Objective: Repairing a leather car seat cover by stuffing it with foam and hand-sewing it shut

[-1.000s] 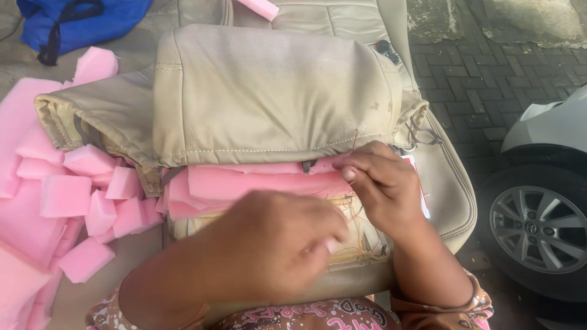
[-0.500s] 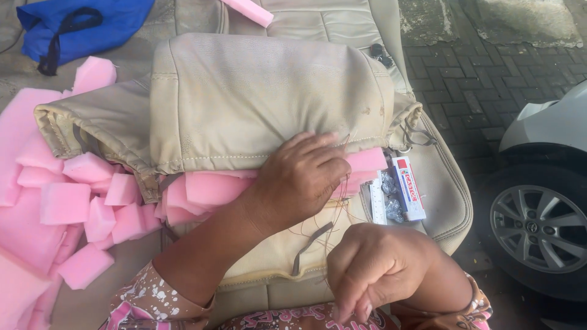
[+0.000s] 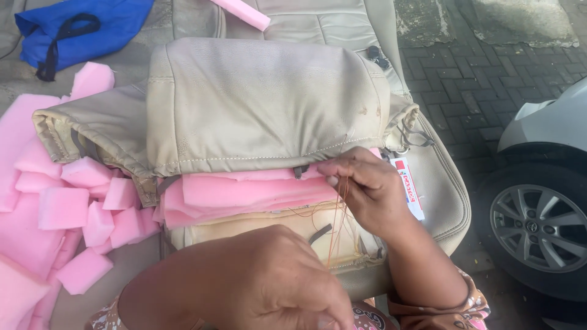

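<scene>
The right hand sits at the lower right corner of the beige cushion cover, its grip closed to a pinch on fine orange thread right at the cover's stitched edge. From that pinch the strands run down and toward the camera to the left hand, which is curled into a loose fist low in the view; the thread seems to end in that grip, though the fingertips are turned away and I cannot tell whether a needle is held.

Judging by the taut strands, the step in hand is hand-sewing the cover's open edge shut over its stuffing, with a stitch being pulled through. The next move would call for keeping the thread tight, holding the edge down against the foam, and setting the next stitch a little further left along the seam.

The cover is worn, dull beige leather-like material with a pale seam line along its lower edge, and it bulges as if well filled. Just below that edge, layers of pink foam stick out, not yet enclosed. Left of the cover lie loose pink foam blocks. Beneath the cover is a beige car seat; a small white and red packet rests on it just right of the cover's corner.
</scene>
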